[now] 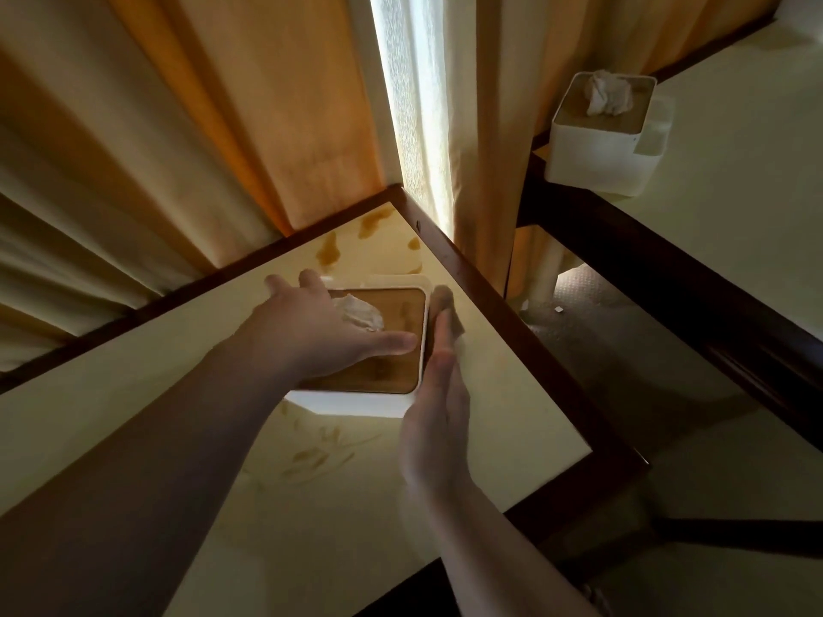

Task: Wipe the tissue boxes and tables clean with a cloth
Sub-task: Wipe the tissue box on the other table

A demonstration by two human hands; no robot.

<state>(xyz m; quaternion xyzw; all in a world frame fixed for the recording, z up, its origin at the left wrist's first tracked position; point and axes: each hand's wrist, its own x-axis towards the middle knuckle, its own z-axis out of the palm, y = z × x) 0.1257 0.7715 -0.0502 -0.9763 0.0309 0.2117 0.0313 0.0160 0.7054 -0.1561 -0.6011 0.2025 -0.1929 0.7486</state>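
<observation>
Orange curtains [187, 126] hanging up, sheer white curtain [409, 104] in the gap between them, dark carpet [623, 349] below.

I have one view only, from the head camera, wide-angle, looking forward and steeply down from close above the near table [512, 394]. Both forearms run in from the bottom edge toward the frame's middle. The curtains [276, 126] fill the top, and a second table [735, 216] sits at the right, its lines bowed by the lens.

White tissue box [356, 405], brown-stained cream table [512, 394], orange curtains [289, 104].
</observation>
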